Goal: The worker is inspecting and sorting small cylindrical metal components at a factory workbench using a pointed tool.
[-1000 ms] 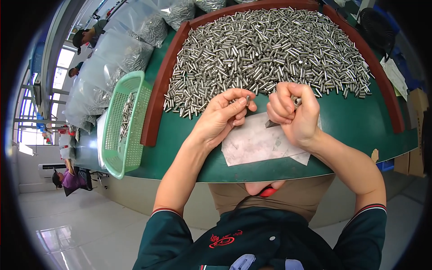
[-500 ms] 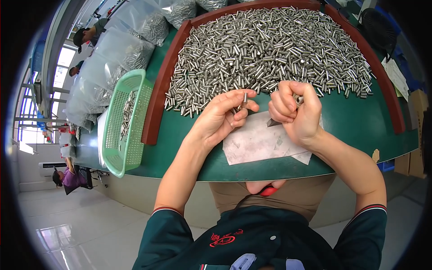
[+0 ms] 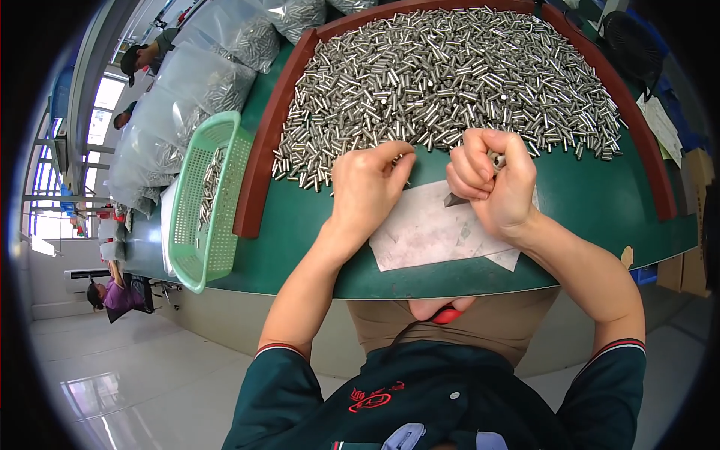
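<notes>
My left hand (image 3: 365, 187) is turned back-up at the near edge of a pile of short metal pins (image 3: 450, 82). Its index finger and thumb are closed together, with a glint of metal between them; the other fingers are hidden beneath. My right hand (image 3: 495, 184) is closed in a fist above a smudged white paper sheet (image 3: 431, 232). From the fist juts the dark wedge-shaped end of a grey tool (image 3: 453, 200); a round metal end shows by the thumb. The rest of what it holds is covered by the fingers.
A dark red raised border (image 3: 262, 172) encloses the pins on the green table (image 3: 600, 202). At left stands a green perforated basket (image 3: 196, 262) with some pins. Clear plastic bags of pins (image 3: 217, 79) line the far left. A black fan (image 3: 631, 49) sits far right.
My left hand has rolled from palm-up, with a pin upright at its fingertips, to back-up, shifting slightly left. My right hand has barely moved.
</notes>
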A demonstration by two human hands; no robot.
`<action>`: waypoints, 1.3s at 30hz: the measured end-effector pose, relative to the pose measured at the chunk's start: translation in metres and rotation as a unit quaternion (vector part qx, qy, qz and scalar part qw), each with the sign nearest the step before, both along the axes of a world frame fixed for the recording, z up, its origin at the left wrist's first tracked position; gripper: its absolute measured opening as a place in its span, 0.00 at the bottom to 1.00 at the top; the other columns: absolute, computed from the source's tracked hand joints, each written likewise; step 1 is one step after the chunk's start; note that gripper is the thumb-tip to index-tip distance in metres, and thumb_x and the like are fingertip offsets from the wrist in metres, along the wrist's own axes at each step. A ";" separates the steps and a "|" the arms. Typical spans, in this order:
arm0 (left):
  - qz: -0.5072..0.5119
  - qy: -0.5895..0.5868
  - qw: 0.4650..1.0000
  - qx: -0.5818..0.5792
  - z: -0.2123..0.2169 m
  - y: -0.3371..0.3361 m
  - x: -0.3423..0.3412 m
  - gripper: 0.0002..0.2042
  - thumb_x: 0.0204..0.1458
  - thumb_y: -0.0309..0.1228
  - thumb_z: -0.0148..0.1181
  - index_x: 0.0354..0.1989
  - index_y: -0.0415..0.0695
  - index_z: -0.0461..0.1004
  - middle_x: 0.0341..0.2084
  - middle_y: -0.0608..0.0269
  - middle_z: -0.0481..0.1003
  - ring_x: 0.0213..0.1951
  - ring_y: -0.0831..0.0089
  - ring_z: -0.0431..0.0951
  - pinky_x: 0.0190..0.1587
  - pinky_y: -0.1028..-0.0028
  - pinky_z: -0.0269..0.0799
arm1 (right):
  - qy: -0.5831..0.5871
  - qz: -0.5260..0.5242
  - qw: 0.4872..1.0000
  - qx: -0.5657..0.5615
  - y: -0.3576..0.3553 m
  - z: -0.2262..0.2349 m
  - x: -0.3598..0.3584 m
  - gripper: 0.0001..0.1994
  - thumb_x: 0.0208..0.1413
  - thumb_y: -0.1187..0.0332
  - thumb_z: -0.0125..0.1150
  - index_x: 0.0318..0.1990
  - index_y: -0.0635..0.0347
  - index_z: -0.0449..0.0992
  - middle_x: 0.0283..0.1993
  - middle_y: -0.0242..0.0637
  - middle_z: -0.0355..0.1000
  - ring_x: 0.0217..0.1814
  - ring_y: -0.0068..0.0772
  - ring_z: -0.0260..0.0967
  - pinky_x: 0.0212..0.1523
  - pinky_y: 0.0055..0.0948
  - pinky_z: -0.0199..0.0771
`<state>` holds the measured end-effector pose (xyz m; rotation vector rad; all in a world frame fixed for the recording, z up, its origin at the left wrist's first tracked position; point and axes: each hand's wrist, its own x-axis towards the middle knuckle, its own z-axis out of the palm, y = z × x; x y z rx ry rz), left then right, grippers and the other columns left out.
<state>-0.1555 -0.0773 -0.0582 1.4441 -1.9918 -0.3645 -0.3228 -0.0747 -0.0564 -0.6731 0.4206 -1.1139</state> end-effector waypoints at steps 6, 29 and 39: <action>-0.006 -0.151 0.984 -0.096 -0.007 -0.008 -0.009 0.03 0.40 0.28 0.59 0.23 0.43 0.75 0.09 0.57 0.69 0.13 0.64 0.70 0.17 0.69 0.63 | -0.018 0.004 1.000 -0.008 0.001 -0.001 0.000 0.16 0.50 0.64 0.33 0.12 0.54 0.51 0.09 0.25 0.44 0.11 0.16 0.35 0.13 0.18 0.37; -0.030 0.018 0.987 0.156 0.049 -0.049 -0.018 0.06 0.41 0.27 0.55 0.22 0.36 0.73 0.12 0.74 0.63 0.18 0.87 0.59 0.20 0.83 0.55 | 0.175 -0.104 0.700 -0.685 0.039 -0.015 0.014 0.11 0.26 0.68 0.54 0.09 0.55 0.55 0.10 0.30 0.52 0.10 0.31 0.53 0.13 0.28 0.54; -0.060 0.056 0.993 0.090 0.067 -0.252 -0.120 0.08 0.40 0.30 0.57 0.23 0.37 0.75 0.14 0.71 0.69 0.19 0.84 0.64 0.22 0.80 0.60 | 0.198 -0.143 0.680 -0.691 0.049 -0.022 0.008 0.10 0.31 0.67 0.53 0.08 0.56 0.60 0.08 0.33 0.58 0.10 0.36 0.59 0.13 0.31 0.59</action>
